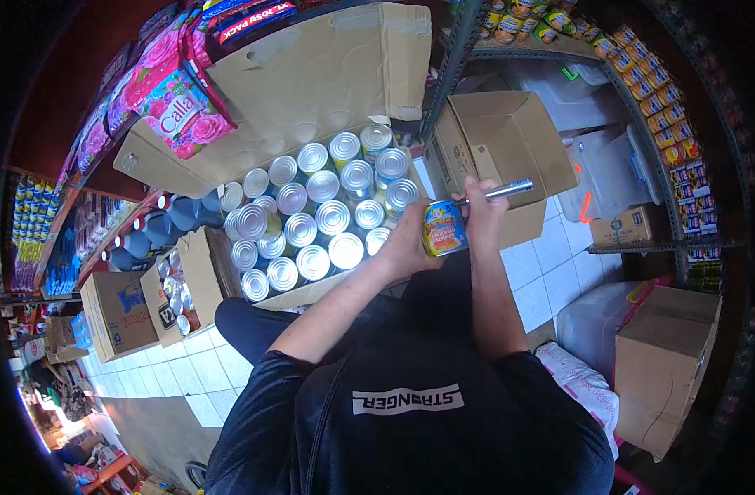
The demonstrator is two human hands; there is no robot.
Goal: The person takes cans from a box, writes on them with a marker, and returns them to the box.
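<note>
My left hand (405,239) is wrapped round a small food can (443,229) with a blue, yellow and orange label, tilted so the label faces up at me. In my right hand (482,216) I grip a silver marker-like pen (509,190). It points out to the right, and its near end lies close to the can's top edge. Whether that end touches the can I cannot tell. Just left of my hands stands an open cardboard carton (328,70) holding rows of larger cans (322,186) with shiny metal lids.
An open cardboard box (509,140) stands beyond my right hand, near clear plastic bins (608,177). A pink Calla bag (179,115) overhangs the carton's left flap. Smaller boxes (117,318) and dark jugs (155,231) sit left. Another box (662,367) is lower right.
</note>
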